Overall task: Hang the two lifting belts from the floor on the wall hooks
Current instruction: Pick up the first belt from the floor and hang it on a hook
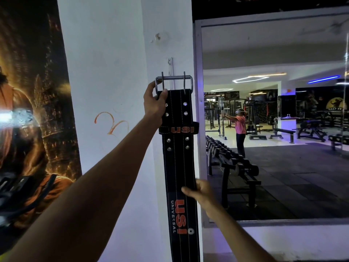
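Note:
A black lifting belt (179, 159) with orange "USI" lettering hangs straight down in front of a white pillar. Its steel two-prong buckle (173, 82) is at the top, just below and in front of a thin metal wall hook (171, 67). Whether the buckle rests on the hook I cannot tell. My left hand (154, 103) grips the belt's top left corner at the buckle. My right hand (200, 190) pinches the belt's right edge lower down. Only one belt shows.
A dark mural (32, 110) covers the wall left of the pillar. To the right is a framed wall mirror (273, 120) showing a dumbbell rack (226, 159), benches, machines and a person in a pink shirt.

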